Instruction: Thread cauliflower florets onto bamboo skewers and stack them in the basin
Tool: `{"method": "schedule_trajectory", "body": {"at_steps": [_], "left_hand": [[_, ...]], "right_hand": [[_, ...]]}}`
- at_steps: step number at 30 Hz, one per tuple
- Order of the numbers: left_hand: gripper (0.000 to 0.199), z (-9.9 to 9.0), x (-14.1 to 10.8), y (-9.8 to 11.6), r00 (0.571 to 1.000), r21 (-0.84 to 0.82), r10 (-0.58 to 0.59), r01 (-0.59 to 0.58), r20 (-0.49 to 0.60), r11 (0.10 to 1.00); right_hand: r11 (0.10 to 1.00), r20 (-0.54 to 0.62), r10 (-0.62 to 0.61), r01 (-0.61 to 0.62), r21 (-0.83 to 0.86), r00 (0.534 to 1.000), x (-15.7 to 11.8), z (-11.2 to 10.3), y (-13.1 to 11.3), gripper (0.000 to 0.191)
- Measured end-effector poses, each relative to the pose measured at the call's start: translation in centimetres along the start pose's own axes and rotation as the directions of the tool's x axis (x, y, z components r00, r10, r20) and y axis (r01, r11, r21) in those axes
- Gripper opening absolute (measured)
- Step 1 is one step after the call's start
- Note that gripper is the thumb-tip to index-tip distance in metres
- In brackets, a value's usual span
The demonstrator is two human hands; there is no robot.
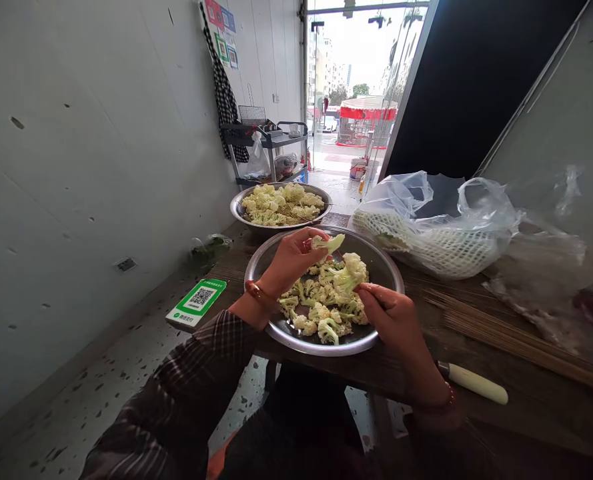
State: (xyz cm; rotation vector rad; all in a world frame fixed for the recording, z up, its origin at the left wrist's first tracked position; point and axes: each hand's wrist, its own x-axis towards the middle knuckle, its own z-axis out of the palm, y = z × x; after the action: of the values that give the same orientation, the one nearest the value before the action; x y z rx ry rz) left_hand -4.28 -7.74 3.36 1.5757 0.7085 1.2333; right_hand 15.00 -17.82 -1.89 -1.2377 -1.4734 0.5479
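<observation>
Over a wide metal bowl (296, 343) on the dark table, my left hand (292, 259) pinches a small cauliflower floret (330, 244) with its pale stem pointing right. Lower and to the right, my right hand (389, 313) is closed on a larger cauliflower floret (350, 272), held with its head up. The two pieces are apart. Beneath them, loose cauliflower florets (321, 303) lie in the bowl. Behind it stands a second metal bowl (236, 211) heaped with cauliflower and some thin sticks.
A knife (476, 383) with a pale handle lies right of my right wrist, near a bundle of thin wooden skewers (506, 330). Plastic bags (451, 233) with net-wrapped contents stand behind. A green QR-code sign (199, 300) sits at the left table edge.
</observation>
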Motion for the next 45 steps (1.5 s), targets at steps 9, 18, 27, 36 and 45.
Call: {"method": "schedule_trajectory", "body": {"at_steps": [9, 18, 27, 36, 45], "left_hand": [[0.026, 0.0, -0.1, 0.3, 0.997, -0.109, -0.008, 0.017, 0.081, 0.994], [0.027, 0.7, -0.3, 0.2, 0.993, -0.138, -0.044, 0.060, 0.111, 0.989], [0.034, 1.0, -0.3, -0.3, 0.977, -0.128, -0.082, 0.109, 0.199, 0.986], [0.069, 1.4, -0.9, 0.2, 0.938, -0.290, -0.249, 0.314, 0.240, 0.904], [0.035, 2.3, -0.4, 0.4, 0.937, -0.396, -0.312, 0.350, 0.158, 0.849]], "right_hand": [[0.997, 0.004, 0.049, -0.050, 0.066, 0.999, -0.1, 0.0, 0.4, 0.032], [0.997, -0.006, 0.045, -0.045, 0.058, 0.999, -0.2, 0.0, 0.2, 0.030], [0.993, 0.009, 0.074, -0.074, 0.092, 0.997, 0.0, 0.1, 0.2, 0.029], [0.996, 0.050, 0.045, -0.048, 0.072, 0.998, 0.3, 0.0, -0.1, 0.029], [0.999, 0.073, 0.041, -0.042, 0.016, 0.996, 0.4, 0.3, -0.3, 0.031]]}}
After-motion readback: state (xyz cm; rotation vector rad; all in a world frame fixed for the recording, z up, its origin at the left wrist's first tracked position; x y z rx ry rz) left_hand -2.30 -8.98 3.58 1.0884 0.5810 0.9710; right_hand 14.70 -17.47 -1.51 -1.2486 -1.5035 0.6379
